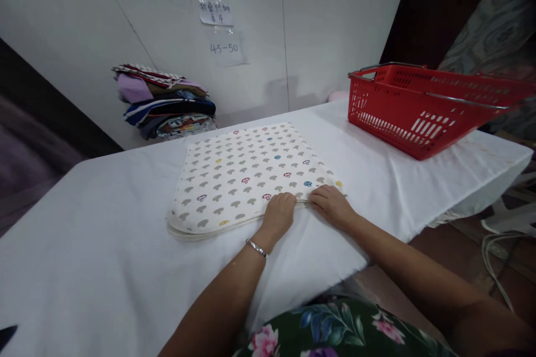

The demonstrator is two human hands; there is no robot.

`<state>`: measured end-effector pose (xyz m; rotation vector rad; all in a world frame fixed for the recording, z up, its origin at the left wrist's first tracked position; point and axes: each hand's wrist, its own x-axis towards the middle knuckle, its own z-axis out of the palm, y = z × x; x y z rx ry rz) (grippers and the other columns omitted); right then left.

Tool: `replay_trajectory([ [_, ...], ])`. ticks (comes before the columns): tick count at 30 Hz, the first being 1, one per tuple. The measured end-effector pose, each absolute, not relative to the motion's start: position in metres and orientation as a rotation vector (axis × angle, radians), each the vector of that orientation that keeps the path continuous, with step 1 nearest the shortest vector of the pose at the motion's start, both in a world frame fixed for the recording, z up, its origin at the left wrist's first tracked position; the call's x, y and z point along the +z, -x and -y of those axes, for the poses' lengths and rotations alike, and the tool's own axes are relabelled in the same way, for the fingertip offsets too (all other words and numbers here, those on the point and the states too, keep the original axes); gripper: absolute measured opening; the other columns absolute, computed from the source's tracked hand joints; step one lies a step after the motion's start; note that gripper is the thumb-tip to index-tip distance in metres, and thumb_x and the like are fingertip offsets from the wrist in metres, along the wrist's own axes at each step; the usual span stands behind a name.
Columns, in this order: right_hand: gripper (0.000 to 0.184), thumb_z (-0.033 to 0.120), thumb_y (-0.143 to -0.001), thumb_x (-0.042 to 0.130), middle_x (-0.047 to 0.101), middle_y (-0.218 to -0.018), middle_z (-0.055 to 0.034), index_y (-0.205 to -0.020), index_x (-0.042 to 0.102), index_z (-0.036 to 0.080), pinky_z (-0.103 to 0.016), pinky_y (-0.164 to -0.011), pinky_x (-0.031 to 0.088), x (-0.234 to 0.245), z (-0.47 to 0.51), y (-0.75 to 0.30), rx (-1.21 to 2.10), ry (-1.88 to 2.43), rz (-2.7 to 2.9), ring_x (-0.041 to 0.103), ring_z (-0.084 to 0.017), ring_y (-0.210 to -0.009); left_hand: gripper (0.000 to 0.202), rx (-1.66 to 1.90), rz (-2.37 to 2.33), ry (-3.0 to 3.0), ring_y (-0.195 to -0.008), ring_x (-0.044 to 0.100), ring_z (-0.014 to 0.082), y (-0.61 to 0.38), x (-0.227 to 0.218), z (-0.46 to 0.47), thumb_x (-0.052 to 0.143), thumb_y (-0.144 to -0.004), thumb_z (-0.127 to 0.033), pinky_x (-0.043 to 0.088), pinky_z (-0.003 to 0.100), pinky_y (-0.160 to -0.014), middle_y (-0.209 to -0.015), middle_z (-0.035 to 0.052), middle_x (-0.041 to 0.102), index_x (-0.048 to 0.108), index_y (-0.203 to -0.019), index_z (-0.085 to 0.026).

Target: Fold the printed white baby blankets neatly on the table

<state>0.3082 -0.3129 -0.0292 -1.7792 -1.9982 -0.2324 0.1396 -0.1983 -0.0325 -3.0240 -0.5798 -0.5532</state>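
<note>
A folded white cloth (247, 173) printed with small grey and coloured mushrooms lies flat on the white-covered table (92, 256). Both my hands rest at its near edge. My left hand (280, 213), with a thin bracelet on the wrist, has its fingers curled over the cloth's edge. Just to its right, my right hand (333, 204) pinches the same edge near the cloth's right corner. The two hands nearly touch each other.
A red plastic basket (422, 106) with metal handles stands at the table's far right. A stack of folded clothes (165, 103) sits at the back left against the wall. Paper notes (218, 14) are taped on the wall. The table's right edge drops to the floor.
</note>
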Motion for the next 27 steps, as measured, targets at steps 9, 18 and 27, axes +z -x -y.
replay_trajectory([
  [9, 0.019, 0.015, -0.091, 0.043, 0.061, -0.084, -0.0068, -0.084, 0.060, 0.017, -0.032, -0.069, 0.030, -0.032, 0.307, -0.305, -0.363, 1.834, 1.988, 0.047, -0.019, -0.081, 0.014, -0.587, 0.507, 3.001, -0.077, 0.050, 0.0185, -0.138, -0.033, 0.198, 0.040, -0.087, -0.010, 0.039, 0.033, -0.069, -0.080, 0.0033, 0.056, 0.050, -0.083, -0.018],
  [18, 0.015, 0.013, -0.089, 0.046, 0.058, -0.080, -0.0054, -0.081, 0.058, 0.018, -0.031, -0.069, 0.030, -0.038, 0.304, -0.307, -0.384, 1.856, 1.973, 0.046, -0.019, -0.079, 0.011, -0.670, 0.540, 3.030, -0.089, 0.052, 0.0177, -0.136, -0.025, 0.201, 0.046, -0.087, -0.016, 0.043, 0.033, -0.075, -0.104, 0.0054, 0.057, 0.052, -0.095, -0.020],
  [27, 0.011, 0.021, -0.090, 0.048, 0.061, -0.086, -0.0061, -0.088, 0.059, 0.018, -0.031, -0.069, 0.032, -0.028, 0.307, -0.302, -0.346, 1.804, 2.004, 0.049, -0.019, -0.081, 0.011, -0.697, 0.509, 2.950, -0.083, 0.050, 0.0176, -0.138, -0.031, 0.198, 0.047, -0.087, -0.015, 0.040, 0.032, -0.073, -0.086, 0.0032, 0.057, 0.054, -0.079, -0.020],
])
